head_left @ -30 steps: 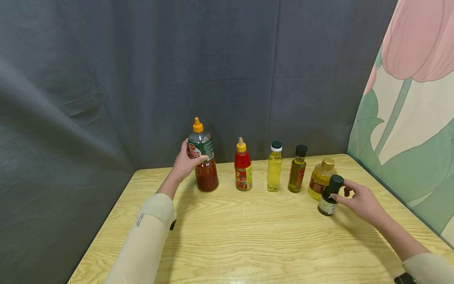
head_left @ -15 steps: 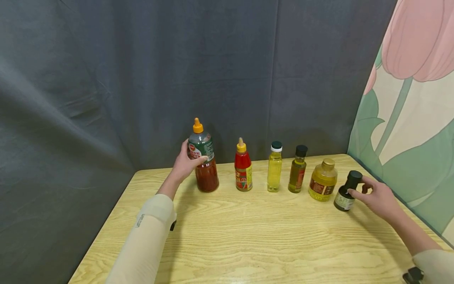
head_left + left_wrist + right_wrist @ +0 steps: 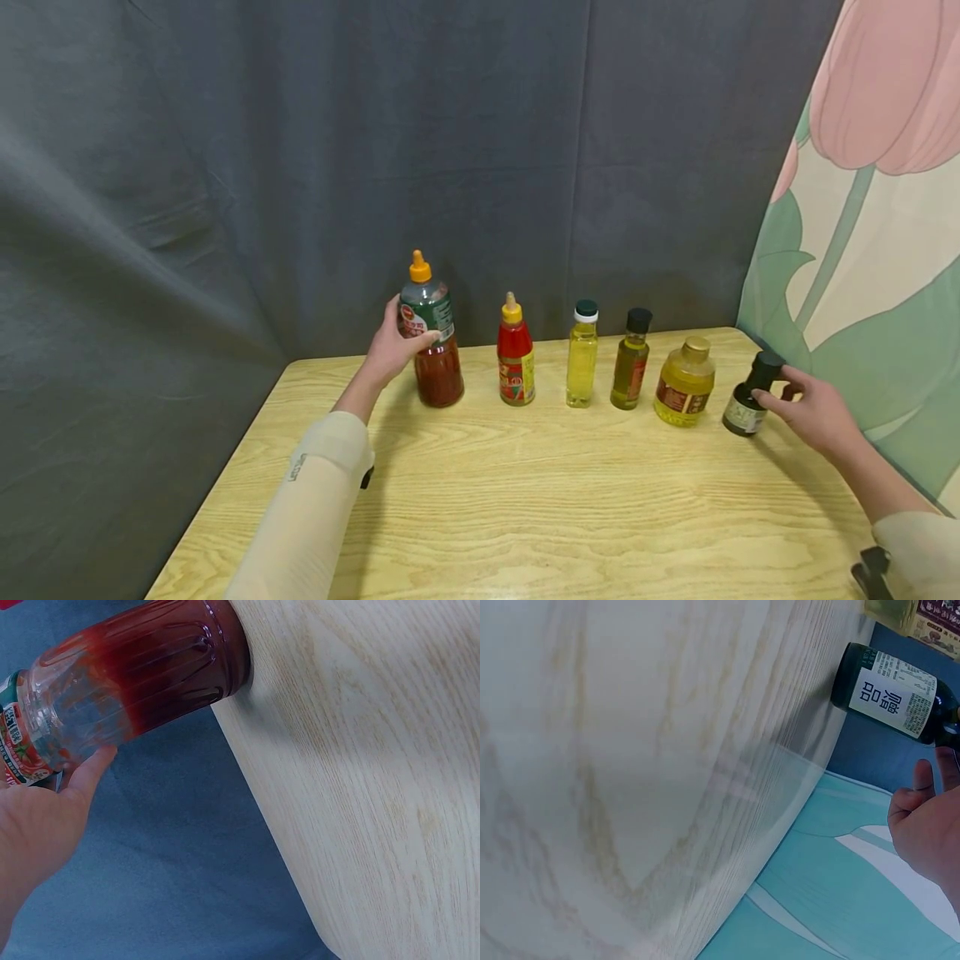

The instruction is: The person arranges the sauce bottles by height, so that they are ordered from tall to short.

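My left hand grips a large ketchup squeeze bottle with an orange nozzle cap and green label, thumb across its front. It stands upright at the left of a row; in the left wrist view the ketchup bottle meets the wooden surface with its base. At the row's right end my right hand pinches a small dark bottle by its neck, below the black cap. The right wrist view shows the dark bottle's white label, while that hand's fingertips are partly cut off.
Between the hands stand a red sauce bottle with a yellow cap, a slim yellow oil bottle, a darker oil bottle and a squat oil bottle. Behind the wooden table hangs a grey curtain; a tulip-patterned panel borders the right.
My right hand has moved the small dark bottle rightward and slightly back, from in front of the squat oil bottle to beside it. The left hand keeps its grip on the ketchup bottle.
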A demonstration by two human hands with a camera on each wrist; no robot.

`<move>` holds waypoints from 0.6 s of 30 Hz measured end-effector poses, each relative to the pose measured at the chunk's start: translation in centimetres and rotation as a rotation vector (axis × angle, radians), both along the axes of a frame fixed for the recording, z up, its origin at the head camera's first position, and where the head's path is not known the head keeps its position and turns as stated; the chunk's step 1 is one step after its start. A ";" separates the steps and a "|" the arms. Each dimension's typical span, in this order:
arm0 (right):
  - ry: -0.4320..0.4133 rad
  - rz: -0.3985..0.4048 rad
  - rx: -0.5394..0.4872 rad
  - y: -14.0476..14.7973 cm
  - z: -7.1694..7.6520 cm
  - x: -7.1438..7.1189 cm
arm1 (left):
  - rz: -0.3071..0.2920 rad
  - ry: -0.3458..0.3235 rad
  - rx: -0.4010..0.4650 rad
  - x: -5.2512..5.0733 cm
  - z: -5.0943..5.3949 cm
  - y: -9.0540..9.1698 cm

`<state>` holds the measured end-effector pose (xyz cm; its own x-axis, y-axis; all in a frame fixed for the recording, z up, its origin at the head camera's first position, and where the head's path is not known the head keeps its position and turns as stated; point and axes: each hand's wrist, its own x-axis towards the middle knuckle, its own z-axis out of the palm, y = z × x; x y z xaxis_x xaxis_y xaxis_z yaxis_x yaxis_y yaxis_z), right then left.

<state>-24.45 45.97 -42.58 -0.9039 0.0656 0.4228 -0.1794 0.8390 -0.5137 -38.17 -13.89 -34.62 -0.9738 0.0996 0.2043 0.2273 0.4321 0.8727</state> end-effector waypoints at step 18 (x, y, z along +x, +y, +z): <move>0.007 -0.046 -0.027 0.2 -0.4 -0.6 | -0.005 0.017 0.014 -0.1 -0.4 -0.1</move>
<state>-25.05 46.16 -43.02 -0.8965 0.1182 0.4270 -0.1452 0.8321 -0.5352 -38.32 -13.95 -34.98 -0.9698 0.1013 0.2221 0.2441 0.4191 0.8745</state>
